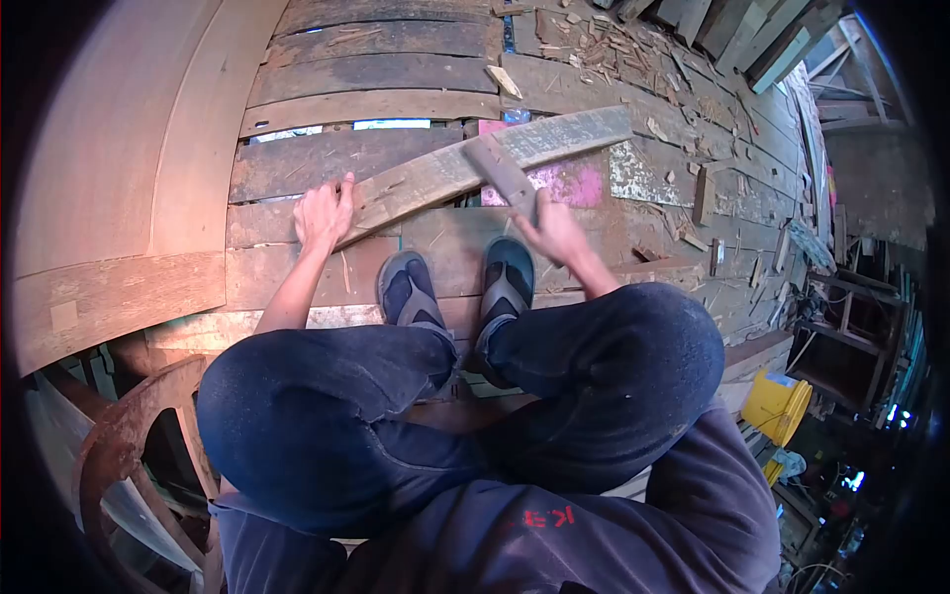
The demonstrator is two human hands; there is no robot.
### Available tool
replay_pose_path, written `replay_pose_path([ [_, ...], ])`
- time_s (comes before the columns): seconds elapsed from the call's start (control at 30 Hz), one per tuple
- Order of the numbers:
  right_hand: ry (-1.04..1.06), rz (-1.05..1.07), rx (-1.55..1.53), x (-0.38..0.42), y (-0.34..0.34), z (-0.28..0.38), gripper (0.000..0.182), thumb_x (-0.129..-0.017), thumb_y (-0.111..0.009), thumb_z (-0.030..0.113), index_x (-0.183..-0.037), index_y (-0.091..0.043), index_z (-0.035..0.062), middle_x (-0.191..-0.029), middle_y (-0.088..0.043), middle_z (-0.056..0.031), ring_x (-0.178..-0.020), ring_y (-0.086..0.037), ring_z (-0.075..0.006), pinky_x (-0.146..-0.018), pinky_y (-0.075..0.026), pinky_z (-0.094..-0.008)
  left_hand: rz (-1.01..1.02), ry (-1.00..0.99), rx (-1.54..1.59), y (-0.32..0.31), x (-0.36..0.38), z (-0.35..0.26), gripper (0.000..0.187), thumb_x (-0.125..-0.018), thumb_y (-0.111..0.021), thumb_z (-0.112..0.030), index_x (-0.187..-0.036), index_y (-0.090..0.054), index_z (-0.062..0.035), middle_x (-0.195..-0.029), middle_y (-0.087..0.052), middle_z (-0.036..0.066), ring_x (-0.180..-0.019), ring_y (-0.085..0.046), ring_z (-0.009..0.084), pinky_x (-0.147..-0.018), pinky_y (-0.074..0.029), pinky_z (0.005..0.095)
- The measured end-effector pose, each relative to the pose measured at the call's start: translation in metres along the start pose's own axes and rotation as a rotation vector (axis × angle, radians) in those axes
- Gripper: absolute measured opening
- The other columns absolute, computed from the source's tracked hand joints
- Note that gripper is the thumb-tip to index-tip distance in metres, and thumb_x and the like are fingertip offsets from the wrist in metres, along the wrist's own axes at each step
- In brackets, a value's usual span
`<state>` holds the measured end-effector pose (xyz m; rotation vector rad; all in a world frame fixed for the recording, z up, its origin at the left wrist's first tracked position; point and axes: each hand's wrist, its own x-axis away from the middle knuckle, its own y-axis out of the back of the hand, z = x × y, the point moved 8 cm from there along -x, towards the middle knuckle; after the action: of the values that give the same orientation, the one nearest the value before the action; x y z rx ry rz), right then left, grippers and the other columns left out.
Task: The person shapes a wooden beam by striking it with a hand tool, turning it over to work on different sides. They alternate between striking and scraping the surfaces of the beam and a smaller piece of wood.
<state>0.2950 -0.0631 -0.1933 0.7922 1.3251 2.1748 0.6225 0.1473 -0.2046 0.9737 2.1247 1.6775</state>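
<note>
Plank (421, 188), long brown wood, may slip, I judge, if gripping left hand (325, 214) loosens; right hand (554, 234) grips flat brown slab (500, 172).

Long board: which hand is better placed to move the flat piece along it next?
Probably the right hand: it holds the flat piece across the long board, while the left hand is at the board's near end.

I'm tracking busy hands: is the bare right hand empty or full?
Full: the right hand curls around the near end of a flat, brown tool, seen across the long, weathered wooden board.
</note>
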Motion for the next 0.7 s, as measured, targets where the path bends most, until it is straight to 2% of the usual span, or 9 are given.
replay_pose_path([
  [0.1, -0.104, -0.170, -0.076, -0.021, 0.030, -0.055, 0.054, -0.092, -0.063, 0.043, -0.101, -0.054, -0.0085, -0.086, -0.064, -0.0355, -0.082, -0.067, -0.0478, -0.073, -0.051, -0.0547, -0.028, -0.026, 0.009, -0.001, 0.000, 0.002, 0.061, -0.098, -0.037, -0.054, -0.096, -0.073, -0.0049, -0.090, -0.070, 0.026, -0.094, -0.067, 0.0426, -0.090, -0.048, 0.0518],
  [0.17, -0.474, -0.166, -0.125, -0.031, 0.038, -0.105, 0.052, -0.091, -0.065, 0.042, -0.101, -0.056, -0.0084, -0.094, -0.062, -0.0371, -0.093, -0.065, -0.0467, -0.080, -0.049, -0.0535, -0.002, -0.004, -0.001, 0.000, 0.002, 0.001, 0.061, -0.098, -0.037, -0.054, -0.096, -0.073, -0.0053, -0.090, -0.070, 0.025, -0.094, -0.067, 0.0420, -0.090, -0.048, 0.0515],
  [0.27, 0.100, -0.729, 0.197, -0.022, 0.016, -0.072, 0.063, -0.092, -0.060, 0.045, -0.108, -0.051, -0.0155, -0.073, -0.062, -0.0362, -0.074, -0.065, -0.0522, -0.067, -0.054, -0.0552, 0.002, -0.006, 0.002, 0.008, 0.000, 0.001, 0.060, -0.098, -0.038, -0.054, -0.096, -0.073, -0.0049, -0.091, -0.070, 0.026, -0.094, -0.067, 0.0424, -0.089, -0.049, 0.0519],
  [0.37, 0.239, -0.219, 0.021, 0.007, -0.004, 0.008, 0.058, -0.091, -0.062, 0.041, -0.105, -0.051, -0.0136, -0.072, -0.060, -0.0375, -0.069, -0.065, -0.0516, -0.065, -0.052, -0.0553, 0.000, -0.055, 0.008, -0.001, -0.003, 0.003, 0.060, -0.099, -0.038, -0.054, -0.099, -0.072, -0.0048, -0.092, -0.069, 0.027, -0.094, -0.066, 0.0440, -0.086, -0.050, 0.0532],
  [0.47, 0.062, -0.053, -0.036, -0.023, 0.017, -0.043, 0.060, -0.091, -0.063, 0.043, -0.106, -0.052, -0.0143, -0.077, -0.060, -0.0389, -0.072, -0.065, -0.0517, -0.066, -0.052, -0.0545, -0.003, -0.036, 0.018, 0.001, 0.000, 0.002, 0.060, -0.098, -0.038, -0.054, -0.096, -0.072, -0.0034, -0.090, -0.069, 0.026, -0.092, -0.067, 0.0436, -0.086, -0.050, 0.0526],
  [0.5, -0.266, -0.008, -0.135, -0.033, 0.021, -0.079, 0.063, -0.090, -0.063, 0.045, -0.108, -0.053, -0.0151, -0.081, -0.062, -0.0388, -0.075, -0.066, -0.0513, -0.067, -0.053, -0.0537, 0.006, -0.034, 0.014, -0.002, 0.002, 0.002, 0.061, -0.098, -0.038, -0.054, -0.095, -0.072, -0.0032, -0.090, -0.069, 0.026, -0.092, -0.067, 0.0435, -0.086, -0.050, 0.0526],
  [0.57, -0.363, -0.358, -0.029, -0.031, 0.038, -0.092, 0.064, -0.091, -0.062, 0.045, -0.110, -0.052, -0.0157, -0.085, -0.064, -0.0377, -0.076, -0.066, -0.0512, -0.065, -0.054, -0.0538, 0.004, -0.031, 0.005, 0.001, 0.000, 0.002, 0.062, -0.098, -0.038, -0.054, -0.094, -0.072, -0.0029, -0.088, -0.069, 0.026, -0.091, -0.067, 0.0434, -0.086, -0.050, 0.0525],
  [0.63, -0.131, -0.582, 0.037, -0.026, 0.017, -0.069, 0.063, -0.091, -0.061, 0.045, -0.109, -0.052, -0.0151, -0.084, -0.064, -0.0379, -0.076, -0.066, -0.0517, -0.064, -0.054, -0.0552, -0.039, -0.055, -0.004, -0.001, -0.004, 0.004, 0.063, -0.098, -0.038, -0.054, -0.092, -0.072, -0.0025, -0.087, -0.069, 0.026, -0.089, -0.067, 0.0435, -0.085, -0.050, 0.0526],
  [0.7, -0.123, -0.284, -0.143, -0.014, -0.013, -0.026, 0.056, -0.091, -0.062, 0.042, -0.100, -0.052, -0.0120, -0.076, -0.062, -0.0383, -0.076, -0.065, -0.0539, -0.066, -0.053, -0.0583, -0.048, -0.073, 0.008, -0.003, -0.003, 0.004, 0.062, -0.099, -0.038, -0.053, -0.091, -0.072, -0.0016, -0.089, -0.070, 0.025, -0.087, -0.067, 0.0437, -0.083, -0.050, 0.0532],
])
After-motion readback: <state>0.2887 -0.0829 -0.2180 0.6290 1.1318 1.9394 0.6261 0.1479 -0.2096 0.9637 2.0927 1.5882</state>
